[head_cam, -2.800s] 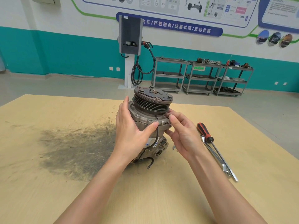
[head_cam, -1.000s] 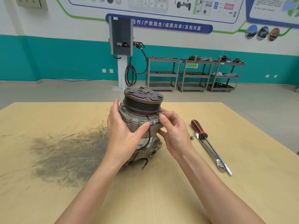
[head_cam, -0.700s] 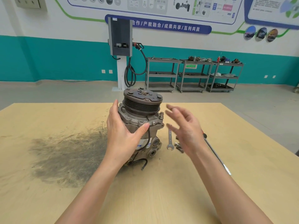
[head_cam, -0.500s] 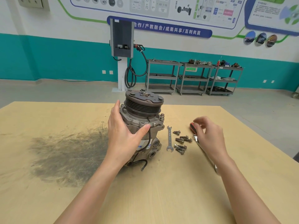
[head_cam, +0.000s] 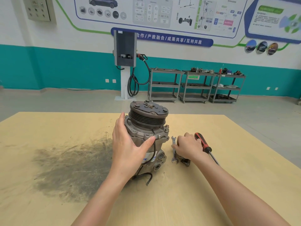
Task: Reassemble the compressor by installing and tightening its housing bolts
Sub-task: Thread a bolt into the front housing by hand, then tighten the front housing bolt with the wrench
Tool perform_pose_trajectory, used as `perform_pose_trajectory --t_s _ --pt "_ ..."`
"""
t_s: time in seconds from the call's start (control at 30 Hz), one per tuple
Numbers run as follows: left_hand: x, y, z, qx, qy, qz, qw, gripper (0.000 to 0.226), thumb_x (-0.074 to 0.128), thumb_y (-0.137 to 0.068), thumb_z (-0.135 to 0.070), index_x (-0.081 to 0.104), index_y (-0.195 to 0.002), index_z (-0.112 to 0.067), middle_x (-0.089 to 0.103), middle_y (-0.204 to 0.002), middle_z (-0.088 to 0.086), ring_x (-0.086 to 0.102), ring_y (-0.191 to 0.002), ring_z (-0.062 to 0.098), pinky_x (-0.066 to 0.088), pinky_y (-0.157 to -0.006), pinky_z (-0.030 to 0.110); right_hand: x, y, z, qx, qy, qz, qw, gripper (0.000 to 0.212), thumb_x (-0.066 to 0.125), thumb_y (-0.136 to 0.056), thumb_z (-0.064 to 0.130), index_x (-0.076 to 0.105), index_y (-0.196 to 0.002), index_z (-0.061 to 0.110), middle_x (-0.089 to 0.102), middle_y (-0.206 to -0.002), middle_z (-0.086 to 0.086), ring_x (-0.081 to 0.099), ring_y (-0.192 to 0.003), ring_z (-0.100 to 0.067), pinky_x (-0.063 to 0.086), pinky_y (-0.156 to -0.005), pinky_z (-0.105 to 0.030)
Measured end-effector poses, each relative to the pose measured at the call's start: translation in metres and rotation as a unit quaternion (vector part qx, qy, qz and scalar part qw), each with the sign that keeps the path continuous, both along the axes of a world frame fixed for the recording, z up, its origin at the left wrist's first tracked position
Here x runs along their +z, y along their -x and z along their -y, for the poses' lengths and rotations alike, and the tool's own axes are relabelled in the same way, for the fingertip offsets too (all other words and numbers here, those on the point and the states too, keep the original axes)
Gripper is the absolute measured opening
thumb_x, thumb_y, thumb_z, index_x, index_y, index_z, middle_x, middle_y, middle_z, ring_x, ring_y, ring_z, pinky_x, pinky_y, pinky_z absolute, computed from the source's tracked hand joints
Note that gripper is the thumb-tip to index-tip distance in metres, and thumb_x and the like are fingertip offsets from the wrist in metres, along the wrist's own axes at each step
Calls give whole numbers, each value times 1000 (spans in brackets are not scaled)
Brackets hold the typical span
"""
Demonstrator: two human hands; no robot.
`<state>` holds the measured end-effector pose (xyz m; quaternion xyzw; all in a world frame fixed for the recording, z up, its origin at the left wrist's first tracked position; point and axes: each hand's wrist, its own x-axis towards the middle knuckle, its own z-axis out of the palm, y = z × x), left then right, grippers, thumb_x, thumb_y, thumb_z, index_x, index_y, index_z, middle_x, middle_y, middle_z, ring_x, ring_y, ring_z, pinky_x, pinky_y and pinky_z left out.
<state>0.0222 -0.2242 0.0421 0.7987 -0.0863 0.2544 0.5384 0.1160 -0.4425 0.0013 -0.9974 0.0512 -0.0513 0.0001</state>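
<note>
While left hand (head_cam: 128, 149) grips compressor (head_cam: 146, 136) steady, right hand (head_cam: 187, 146), fingers curled over loose bolts (head_cam: 184, 161), hold unclear: pick one, start by hand.

There is just one view, from a camera worn on the person's head. It looks forward and a bit down, close over the wooden table (head_cam: 211, 185). Both arms reach out from the bottom edge. Past the table it sees the floor and the far wall (head_cam: 65, 67).
</note>
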Motion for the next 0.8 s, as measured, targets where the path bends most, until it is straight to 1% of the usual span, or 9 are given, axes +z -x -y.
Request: perform_pose_trajectory --t_s 0.1,0.23,0.33,0.47,0.57,0.63,0.7,0.73,0.8 --pt "0 0 0 2 -2 5 1000 104 75 -72 -50 6 -149 -37 17 -155 -15 14 -141 3 16 -113 28 -3 -8 -9 -30 38 -51 998 50 44 -94 54 61 -119 14 53 -123 -14 44 -118 -32 31 -102 -51" --pt "-1 0 0 2 -2 8 1000 105 74 -71 -52 6 -149 -36 17 -155 -15 14 -141 3 16 -113 27 -1 -16 -24 -47 79 -73 993 37 39 -95 30 56 -125 16 52 -126 -14 43 -120 -32 25 -105 -51" --pt "0 0 0 1 -2 6 1000 105 74 -71 -52 5 -149 -37 16 -155 -15 13 -141 3 16 -114 29 4 -23 -30 -54 67 -97 992 29 43 -90 19 62 -112 16 61 -112 -6 53 -107 -27 28 -100 -47" --pt "-1 0 0 4 -3 7 1000 105 74 -72 -51 5 -149 -37 16 -155 -15 13 -141 3 15 -114 29 11 -29 -31 -61 50 -115 990 24 53 -88 25 62 -109 17 58 -104 -3 55 -101 -24 35 -83 -36" --pt "-1 1 -1 2 -3 6 1000 105 73 -71 -53 5 -149 -37 16 -155 -15 13 -142 4 16 -115 30 20 -26 -27 -70 -19 -86 994 24 47 -95 28 60 -108 13 58 -94 -3 59 -91 -21 42 -71 -29" --pt "-1 0 -1 3 -4 6 1000 105 73 -71 -53 6 -150 -36 17 -154 -14 14 -141 3 17 -115 31 36 -20 -20 -77 -164 -58 982 25 39 -99 23 56 -101 6 57 -79 -4 55 -68 -17 40 -54 -24" --pt "-1 -2 -1 4 -5 4 1000 104 73 -72 -52 6 -150 -35 17 -154 -14 14 -141 4 16 -114 30 52 -9 -10 -53 -397 -42 915 23 37 -101 14 55 -105 -1 56 -65 -5 46 -50 -14 33 -41 -23" --pt "0 -2 -1 5 -6 3 1000 104 73 -72 -52 6 -150 -35 18 -154 -13 14 -141 4 16 -114 30 57 1 -4 -27 -518 -30 854 21 38 -101 10 52 -113 0 57 -60 -5 43 -45 -13 31 -38 -22" --pt "0 -2 -1 6 -7 3 1000 104 73 -72 -52 7 -150 -34 18 -155 -12 15 -141 5 16 -114 30 64 20 4 24 -681 -10 732 26 39 -102 8 40 -125 21 59 -59 -6 41 -42 -11 29 -38 -22"
